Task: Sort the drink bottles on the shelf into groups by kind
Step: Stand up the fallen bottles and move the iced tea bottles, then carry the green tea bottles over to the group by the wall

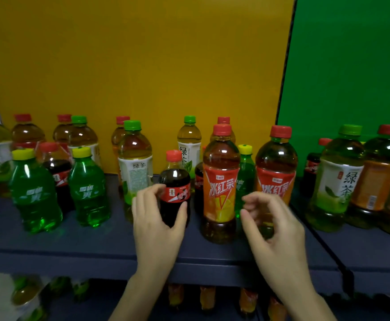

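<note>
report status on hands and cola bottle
Left hand grips cola bottle, upright. Right hand loosely curled, empty. Iced tea bottle close beside cola.

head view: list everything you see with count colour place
green tea bottles: five, pale yellow-green, green caps; four left section, one right
iced tea bottles: at least seven, brown, orange labels, red caps; spread across
green soda bottles: three, yellow caps; two front left, one centre
cola bottles: at least four, dark, red caps; scattered
shelf: one, dark blue-grey
yellow panel: one, back left
green panel: one, back right
left hand: grips front cola bottle
right hand: fingers curled before an iced tea bottle, grip unclear
</note>
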`<action>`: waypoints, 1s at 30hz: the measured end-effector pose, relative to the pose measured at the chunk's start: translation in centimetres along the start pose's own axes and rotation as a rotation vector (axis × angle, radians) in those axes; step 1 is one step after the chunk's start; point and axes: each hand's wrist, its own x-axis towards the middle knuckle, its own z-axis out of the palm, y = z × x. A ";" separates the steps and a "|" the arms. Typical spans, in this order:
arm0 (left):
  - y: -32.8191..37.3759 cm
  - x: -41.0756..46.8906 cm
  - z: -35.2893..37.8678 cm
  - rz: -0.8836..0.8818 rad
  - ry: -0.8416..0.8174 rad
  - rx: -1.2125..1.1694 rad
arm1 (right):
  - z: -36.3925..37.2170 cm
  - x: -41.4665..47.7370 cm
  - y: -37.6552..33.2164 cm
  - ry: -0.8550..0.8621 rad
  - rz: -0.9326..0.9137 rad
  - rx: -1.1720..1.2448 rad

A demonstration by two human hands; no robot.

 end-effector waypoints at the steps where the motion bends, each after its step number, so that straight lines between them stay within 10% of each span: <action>1: -0.7 0.3 0.1 -0.009 -0.018 0.022 | 1.0 -0.2 -0.4 -0.057 0.006 0.023; 8: -3.9 2.7 1.0 -0.148 -0.424 -0.134 | 8.1 -0.7 -1.9 -0.266 0.193 0.098; 30: -7.9 4.5 -0.1 -0.102 -0.511 -0.303 | 15.4 3.3 -0.1 0.099 0.348 -0.211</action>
